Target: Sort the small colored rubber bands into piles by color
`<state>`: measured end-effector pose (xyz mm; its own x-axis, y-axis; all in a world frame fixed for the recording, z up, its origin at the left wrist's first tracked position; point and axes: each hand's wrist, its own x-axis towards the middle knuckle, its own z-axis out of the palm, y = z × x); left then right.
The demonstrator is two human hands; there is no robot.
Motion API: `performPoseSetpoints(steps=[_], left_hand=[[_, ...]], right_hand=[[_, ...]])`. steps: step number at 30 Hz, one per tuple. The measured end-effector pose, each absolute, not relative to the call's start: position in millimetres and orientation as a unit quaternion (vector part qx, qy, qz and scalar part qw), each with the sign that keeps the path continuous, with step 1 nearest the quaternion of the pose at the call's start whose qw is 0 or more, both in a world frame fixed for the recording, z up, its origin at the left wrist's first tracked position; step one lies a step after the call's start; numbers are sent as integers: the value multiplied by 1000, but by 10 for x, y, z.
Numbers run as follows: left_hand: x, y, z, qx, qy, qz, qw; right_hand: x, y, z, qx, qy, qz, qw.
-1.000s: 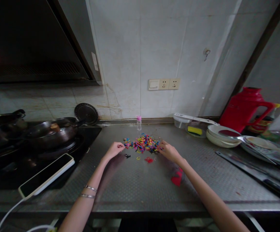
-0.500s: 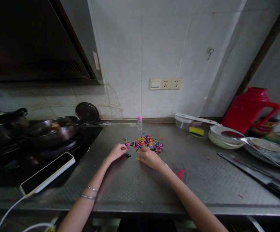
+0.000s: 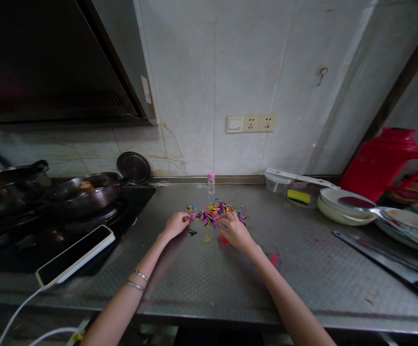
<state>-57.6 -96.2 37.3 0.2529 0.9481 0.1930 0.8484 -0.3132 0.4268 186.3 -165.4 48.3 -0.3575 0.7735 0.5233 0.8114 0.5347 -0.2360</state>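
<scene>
A loose pile of small, brightly coloured elastic bands [image 3: 216, 209] lies on the steel counter. At its left edge, my left hand [image 3: 177, 225] is closed, thumb and fingertips together; anything between them is too small to make out. My right hand [image 3: 235, 230] reaches over the pile's front right, its bent fingers slightly apart and their tips among the bands. In front of the pile are a few black bands [image 3: 192, 232] and some yellow bands [image 3: 208, 238]. Partly beneath my right hand is a red patch [image 3: 223, 240]. A small clear bottle with a pink cap [image 3: 211, 183] stands behind.
At left, a phone [image 3: 75, 257] with a cable lies partly over the black stove, below a pan [image 3: 86, 192]. On the right are a yellow sponge [image 3: 298, 196], a plastic tub [image 3: 277, 182], stacked bowls [image 3: 342, 214], a knife [image 3: 374, 257] and a red thermos [image 3: 382, 166].
My right hand has moved right and up from the yellow bands onto the pile, uncovering them, and its fingers have spread. My left hand stays near the pile's left edge. The view has shifted slightly.
</scene>
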Motion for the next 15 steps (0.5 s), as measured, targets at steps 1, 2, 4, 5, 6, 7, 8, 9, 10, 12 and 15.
performPoseSetpoints(steps=[1, 2, 4, 5, 6, 7, 8, 9, 10, 12, 15], left_hand=[[-563, -949, 381, 787, 569, 207, 118], [-552, -935, 389, 791, 566, 202, 118], [-538, -906, 400, 798, 562, 185, 116], [-536, -894, 404, 802, 560, 176, 112], [-538, -884, 406, 805, 558, 169, 107], [-543, -877, 408, 809, 556, 164, 100], [-550, -870, 409, 812, 553, 162, 93], [-558, -863, 411, 814, 552, 160, 87], [-567, -854, 413, 816, 550, 158, 82], [-581, -825, 417, 820, 544, 159, 79], [-594, -760, 420, 832, 519, 164, 112]], right_hand=[[1879, -1646, 482, -484, -820, -33, 305], [1893, -1639, 481, -486, -817, -34, 309], [1924, -1627, 483, -489, -811, -35, 318], [1941, -1622, 486, -491, -809, -36, 322], [1962, -1616, 491, -493, -806, -36, 326], [1984, -1610, 497, -495, -803, -36, 330], [2009, -1602, 501, -496, -801, -36, 335], [2035, -1593, 503, -497, -798, -35, 340], [2061, -1583, 503, -499, -794, -35, 345], [2107, -1559, 494, -507, -786, -33, 352], [2148, -1532, 472, -517, -779, -31, 355]])
